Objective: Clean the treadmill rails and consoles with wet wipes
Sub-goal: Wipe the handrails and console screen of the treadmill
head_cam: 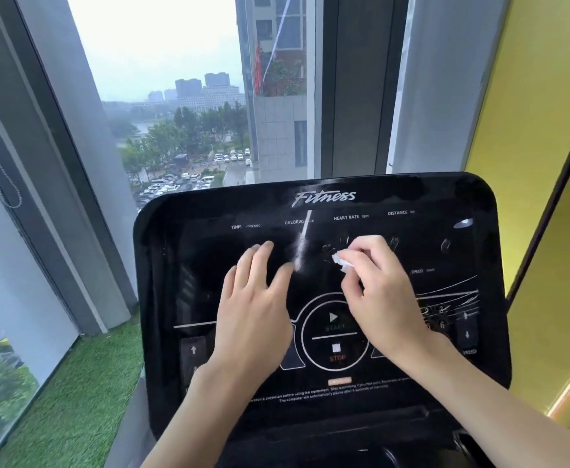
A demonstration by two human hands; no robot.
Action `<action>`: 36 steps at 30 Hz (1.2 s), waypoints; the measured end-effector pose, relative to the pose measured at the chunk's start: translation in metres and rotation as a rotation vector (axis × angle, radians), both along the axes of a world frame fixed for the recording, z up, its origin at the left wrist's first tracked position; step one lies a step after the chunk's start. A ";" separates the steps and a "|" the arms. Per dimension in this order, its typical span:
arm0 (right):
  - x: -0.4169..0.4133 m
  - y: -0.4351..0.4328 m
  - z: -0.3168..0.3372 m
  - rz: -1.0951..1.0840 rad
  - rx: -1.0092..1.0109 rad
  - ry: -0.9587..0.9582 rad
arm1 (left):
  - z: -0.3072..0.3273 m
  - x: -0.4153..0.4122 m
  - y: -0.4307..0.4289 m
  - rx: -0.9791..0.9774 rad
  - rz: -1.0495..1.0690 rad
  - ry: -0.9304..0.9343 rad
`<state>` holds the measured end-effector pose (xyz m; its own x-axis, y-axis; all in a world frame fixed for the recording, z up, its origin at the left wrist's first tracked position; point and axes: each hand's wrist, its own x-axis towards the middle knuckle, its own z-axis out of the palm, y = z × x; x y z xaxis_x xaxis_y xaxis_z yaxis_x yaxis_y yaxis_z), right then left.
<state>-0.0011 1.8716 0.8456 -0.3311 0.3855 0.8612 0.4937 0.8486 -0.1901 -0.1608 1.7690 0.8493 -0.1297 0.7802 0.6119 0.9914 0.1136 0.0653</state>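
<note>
Head view. The console (445, 204), a glossy black panel, filled the lower centre of the frame. The left hand (253, 298) lay flat on the panel left of centre, fingers straight and spread, holding nothing. The right hand (381, 285) pinched a small crumpled wipe (342, 260) between thumb and fingertips, against the glass just right of centre and above the START ring.

Progress, as judged: wiping of the console was under way. Smudges (445, 244) showed at upper right, and marks lay around the speed keys at the right edge, so that side appeared undone. No rails were in view, so their state cannot be told.

The panel offered open room up and to the right of the wipe. Its right edge stood near the yellow wall (529, 130), its left near the window (175, 79).
</note>
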 end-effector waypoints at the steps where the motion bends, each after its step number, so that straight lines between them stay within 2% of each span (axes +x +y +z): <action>1: -0.001 -0.001 -0.003 0.020 0.000 -0.034 | 0.000 0.002 0.000 0.001 0.015 0.002; 9: -0.008 0.011 -0.011 0.142 0.166 -0.357 | -0.001 0.010 0.003 -0.034 0.101 0.034; 11: -0.004 0.021 -0.002 0.114 0.177 -0.320 | -0.002 0.011 0.003 -0.039 0.111 0.041; 16: -0.006 0.041 0.025 -0.003 0.119 -0.080 | -0.001 0.016 0.006 -0.066 0.140 0.048; 18: -0.010 0.035 0.020 0.003 0.138 -0.138 | -0.001 0.019 0.008 -0.075 0.160 0.057; 21: -0.008 0.025 0.012 0.087 0.235 -0.358 | -0.001 0.022 0.009 -0.069 0.174 0.073; 22: -0.006 0.029 0.016 0.085 0.238 -0.358 | -0.001 0.023 0.010 -0.065 0.172 0.075; 26: 0.003 0.051 0.031 -0.079 0.117 -0.032 | -0.001 0.021 0.010 -0.076 0.174 0.074; 27: 0.001 0.048 0.030 -0.091 0.103 -0.013 | -0.001 0.021 0.010 -0.077 0.174 0.077; 31: -0.003 0.033 0.016 0.042 0.238 -0.316 | -0.002 0.023 0.011 -0.075 0.176 0.090; 32: 0.000 0.039 0.018 0.031 0.236 -0.304 | -0.002 0.023 0.011 -0.079 0.177 0.090; 35: 0.005 0.048 0.024 -0.065 0.092 -0.049 | -0.003 0.023 0.012 -0.081 0.182 0.093; 36: 0.004 0.044 0.022 -0.066 0.084 -0.046 | -0.003 0.024 0.013 -0.074 0.182 0.094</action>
<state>0.0028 1.9156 0.8677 -0.3472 0.3347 0.8760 0.5553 0.8261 -0.0955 -0.1365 1.7817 0.8462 -0.2177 0.7927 0.5694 0.9555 0.2921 -0.0413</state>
